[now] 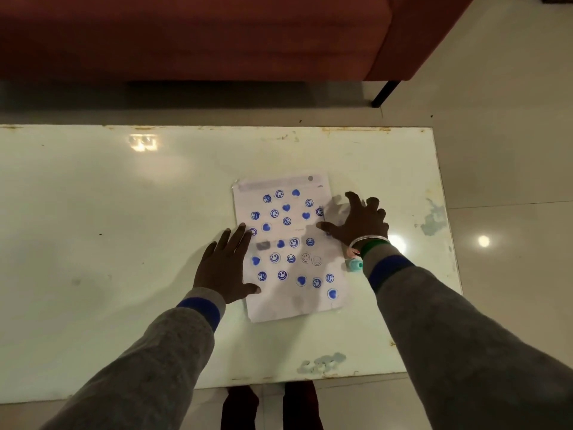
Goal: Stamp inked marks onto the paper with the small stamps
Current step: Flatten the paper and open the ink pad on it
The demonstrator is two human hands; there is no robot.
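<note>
Paper [280, 310]: we see the white sheet lying flat on the table, a little right of the middle, its long side running away from the person.
Table [93, 212]: pale and glossy with worn, chipped edges; the left half reflects a ceiling light.
Left sleeve [173, 342]: grey knit with a blue band at the cuff, coming in from the lower left.
Left hand [224, 268]: we find it palm down with the fingers straight and close together. It lies across the sheet's left edge, the thumb on the sheet, and it grasps nothing.
Stamped marks [286, 207]: blue hearts and round smiling faces scattered over most of the sheet; two faces [306, 257] near the right side are only faint outlines.
Right hand [359, 225]: fingers spread wide and slightly bent. We make out the thumb tip on the sheet's right edge and the other fingertips on the table just beside it; it holds nothing.
Bracelet [367, 240]: a silvery band on the right wrist.
Stamp [354, 264]: a small teal piece on the table, just beside the sheet's right edge and partly hidden under the right wrist.
Sofa [217, 35]: reddish, beyond the table's far edge, one dark leg [384, 93] on the pale tiled floor [511, 150].
</note>
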